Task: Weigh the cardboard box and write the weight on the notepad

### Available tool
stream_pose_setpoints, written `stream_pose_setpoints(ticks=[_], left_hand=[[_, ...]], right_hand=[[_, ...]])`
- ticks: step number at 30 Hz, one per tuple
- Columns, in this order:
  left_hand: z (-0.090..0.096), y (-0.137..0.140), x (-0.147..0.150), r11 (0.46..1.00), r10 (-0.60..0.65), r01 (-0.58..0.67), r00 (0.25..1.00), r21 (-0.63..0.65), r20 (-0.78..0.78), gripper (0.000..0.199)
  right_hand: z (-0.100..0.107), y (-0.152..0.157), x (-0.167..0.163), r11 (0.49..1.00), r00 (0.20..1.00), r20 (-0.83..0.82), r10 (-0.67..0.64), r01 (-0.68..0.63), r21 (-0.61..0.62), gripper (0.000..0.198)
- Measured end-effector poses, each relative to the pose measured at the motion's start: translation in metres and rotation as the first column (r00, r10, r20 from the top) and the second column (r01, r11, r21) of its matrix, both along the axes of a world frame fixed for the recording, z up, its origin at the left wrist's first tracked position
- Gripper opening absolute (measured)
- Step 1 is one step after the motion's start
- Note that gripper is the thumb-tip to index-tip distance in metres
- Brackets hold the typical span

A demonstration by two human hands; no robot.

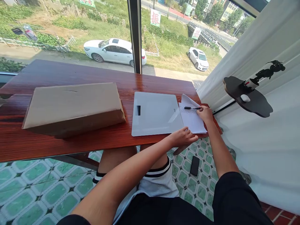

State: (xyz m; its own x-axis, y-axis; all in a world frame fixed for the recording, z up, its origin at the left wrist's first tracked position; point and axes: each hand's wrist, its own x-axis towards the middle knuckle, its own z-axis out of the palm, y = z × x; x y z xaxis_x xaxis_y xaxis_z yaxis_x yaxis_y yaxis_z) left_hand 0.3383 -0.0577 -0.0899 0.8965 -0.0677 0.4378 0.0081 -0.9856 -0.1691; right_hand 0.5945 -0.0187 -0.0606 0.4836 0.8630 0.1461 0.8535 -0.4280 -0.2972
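Observation:
A flat silver-grey bathroom scale (157, 115) with a small dark display lies on the table. At its right is a stack of white paper (191, 120) with handwriting, its top sheet curled up at the far edge. A black pen (191, 108) rests across the paper. My right hand (205, 113) has its fingers closed at the pen's right end, over the paper's right side. My left hand (183, 137) is at the table's front edge by the scale's near right corner, fingers stretched out and holding nothing.
A large cardboard box (77, 101) stands on the left of the reddish wooden table (93, 142). A phone (194, 165) lies on the tiled floor. At the right, a small dark side table (255, 101) holds a potted plant, before a white curtain (264, 147). A window is behind the table.

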Motion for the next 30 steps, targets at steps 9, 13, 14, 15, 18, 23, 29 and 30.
stream_pose_setpoints(ticks=[9, 13, 14, 15, 18, 23, 29, 30], left_hand=[[-0.003, 0.000, 0.001, 1.000, -0.002, 0.002, 1.000, 0.005, 0.009, 0.032], [0.002, -0.001, 0.000, 1.000, -0.001, 0.001, 1.000, 0.008, 0.000, 0.032], [0.004, -0.002, -0.001, 1.000, 0.000, 0.000, 1.000, 0.006, -0.005, 0.031], [0.006, -0.002, -0.002, 1.000, 0.001, -0.001, 1.000, 0.003, -0.010, 0.030], [0.011, -0.003, -0.004, 1.000, -0.010, 0.010, 1.000, 0.001, -0.028, 0.029], [0.012, -0.003, -0.006, 0.999, -0.033, 0.035, 0.996, 0.034, -0.082, 0.035], [0.013, -0.002, -0.011, 0.983, -0.143, 0.156, 0.982, 0.101, -0.124, 0.042], [0.014, -0.002, -0.011, 0.980, -0.151, 0.166, 0.980, 0.110, -0.133, 0.042]], right_hand=[[0.009, -0.012, -0.057, 0.994, 0.991, 0.135, -0.016, 0.001, 0.111, 0.031], [-0.007, -0.016, -0.083, 0.963, 0.996, 0.084, -0.017, -0.006, 0.268, 0.039], [-0.011, -0.017, -0.087, 0.958, 0.997, 0.074, -0.007, -0.014, 0.286, 0.039], [-0.014, -0.018, -0.090, 0.955, 0.998, 0.067, 0.006, -0.025, 0.296, 0.039], [-0.021, -0.019, -0.094, 0.953, 0.997, 0.063, 0.032, -0.050, 0.299, 0.038], [-0.024, -0.020, -0.096, 0.955, 0.995, 0.097, 0.026, -0.053, 0.293, 0.041], [-0.030, -0.017, -0.092, 0.947, 0.993, 0.116, 0.025, -0.061, 0.315, 0.040], [-0.031, -0.017, -0.092, 0.946, 0.992, 0.122, 0.030, -0.068, 0.318, 0.040]])
